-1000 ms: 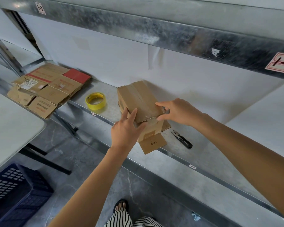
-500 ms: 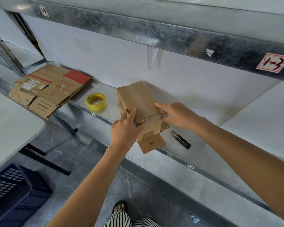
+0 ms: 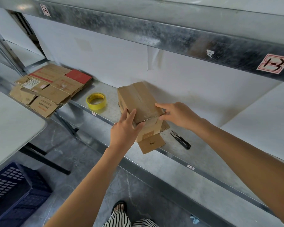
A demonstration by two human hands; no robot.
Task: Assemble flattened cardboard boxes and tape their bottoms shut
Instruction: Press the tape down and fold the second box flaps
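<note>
A brown cardboard box stands on the metal shelf with its taped bottom facing up and loose flaps splayed out beneath it. My left hand rests on the box's near left corner, fingers straight on top and thumb against the front face. My right hand touches the box's right top edge with its forefinger and thumb. A roll of yellow tape lies on the shelf left of the box. A stack of flattened cardboard boxes lies at the shelf's far left.
Small black snips lie on the shelf just right of the box. An upper shelf beam runs overhead. A white table and a dark blue crate stand at the lower left.
My right hand has slid from the top of the box to its right edge. My left hand has stayed at the near left corner.
</note>
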